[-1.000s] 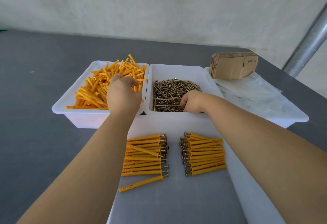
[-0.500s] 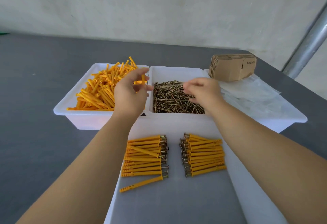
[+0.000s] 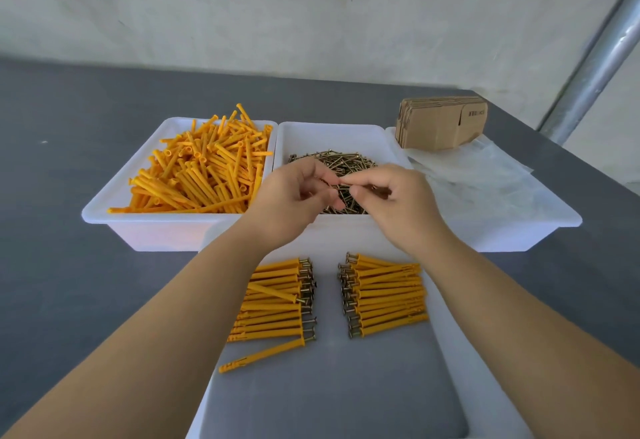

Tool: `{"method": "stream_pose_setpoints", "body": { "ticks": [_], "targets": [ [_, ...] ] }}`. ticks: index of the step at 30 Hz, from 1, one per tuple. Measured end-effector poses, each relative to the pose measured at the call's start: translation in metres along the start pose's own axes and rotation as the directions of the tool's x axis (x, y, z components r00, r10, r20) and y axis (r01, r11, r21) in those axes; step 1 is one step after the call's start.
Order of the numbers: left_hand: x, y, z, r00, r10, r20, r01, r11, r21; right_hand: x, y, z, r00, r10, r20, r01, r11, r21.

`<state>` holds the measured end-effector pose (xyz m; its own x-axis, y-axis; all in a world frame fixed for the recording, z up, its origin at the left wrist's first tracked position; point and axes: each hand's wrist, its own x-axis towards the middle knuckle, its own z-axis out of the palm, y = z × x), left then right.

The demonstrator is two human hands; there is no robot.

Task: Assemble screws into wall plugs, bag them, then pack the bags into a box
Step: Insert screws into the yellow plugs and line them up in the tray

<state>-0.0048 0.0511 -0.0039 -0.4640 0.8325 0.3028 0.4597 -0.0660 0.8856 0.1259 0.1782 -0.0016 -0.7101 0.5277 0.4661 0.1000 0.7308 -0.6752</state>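
having left the bins, my left hand [image 3: 294, 203] and right hand [image 3: 391, 199] met over the screws [image 3: 349, 161]; fingers curled, contents hidden, cannot tell; likely mating another plug.

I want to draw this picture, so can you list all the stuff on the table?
wall plugs: heap, orange, far left tub
screws: heap, brassy, middle tub
plastic bags: pile, clear, far right tub
flat boxes: stack, brown, behind bags
tubs: three, white, far row
finished plugs: two bunches, orange, near tray
tray: one, white, nearest
table: one, dark grey
hands: left hand and right hand, meeting above the screws, fingers curled
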Motion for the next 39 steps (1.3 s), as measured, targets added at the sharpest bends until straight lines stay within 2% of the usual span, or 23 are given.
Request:
{"method": "stream_pose_setpoints", "body": {
  "ticks": [5,9,12,15,18,20,21,23,26,28,36,39],
  "targets": [
    [-0.001,0.002,0.000,1.000,-0.012,0.024,0.010,0.998,0.065,-0.003,-0.004,0.000,0.995,-0.093,0.046,0.099,0.985,-0.145],
    [-0.002,0.004,0.001,0.997,-0.014,0.072,0.004,0.991,0.134,-0.004,-0.007,-0.002,0.987,-0.135,0.082,0.148,0.971,-0.185],
    [-0.003,0.006,0.000,0.999,-0.011,0.049,0.003,0.989,0.150,-0.007,-0.011,0.000,0.981,-0.179,0.078,0.191,0.966,-0.173],
    [-0.004,0.008,-0.002,0.998,-0.016,0.054,0.009,0.991,0.133,-0.010,-0.019,-0.003,0.992,-0.121,0.030,0.119,0.992,0.036],
    [-0.005,0.011,0.005,0.994,0.021,0.107,-0.034,0.992,0.120,-0.013,-0.025,0.001,0.986,-0.103,0.131,0.063,0.959,0.276],
    [-0.006,0.014,0.010,0.989,0.067,0.135,-0.086,0.987,0.136,-0.015,-0.028,0.006,0.977,-0.085,0.197,0.011,0.936,0.351],
    [-0.007,0.015,0.011,0.988,0.073,0.138,-0.091,0.986,0.137,-0.015,-0.027,0.008,0.980,-0.077,0.184,0.012,0.944,0.329],
    [-0.006,0.017,0.007,0.991,0.057,0.121,-0.071,0.991,0.117,-0.014,-0.023,0.006,0.989,-0.138,0.057,0.132,0.986,0.102],
    [-0.005,0.018,-0.001,0.997,0.028,0.077,-0.036,0.994,0.104,-0.009,-0.019,0.002,0.953,-0.302,-0.023,0.284,0.917,-0.279],
    [-0.006,0.019,-0.003,0.996,0.031,0.078,-0.040,0.993,0.115,-0.009,-0.020,0.001,0.943,-0.332,0.002,0.306,0.868,-0.392],
    [-0.006,0.016,-0.012,0.999,0.001,0.042,-0.005,0.997,0.076,-0.011,-0.021,0.000,0.955,-0.269,0.122,0.294,0.906,-0.304],
    [-0.003,0.012,-0.020,0.992,-0.022,-0.121,0.031,0.997,0.076,-0.012,-0.022,0.003,0.950,-0.267,0.162,0.304,0.911,-0.279]
  ]
}}
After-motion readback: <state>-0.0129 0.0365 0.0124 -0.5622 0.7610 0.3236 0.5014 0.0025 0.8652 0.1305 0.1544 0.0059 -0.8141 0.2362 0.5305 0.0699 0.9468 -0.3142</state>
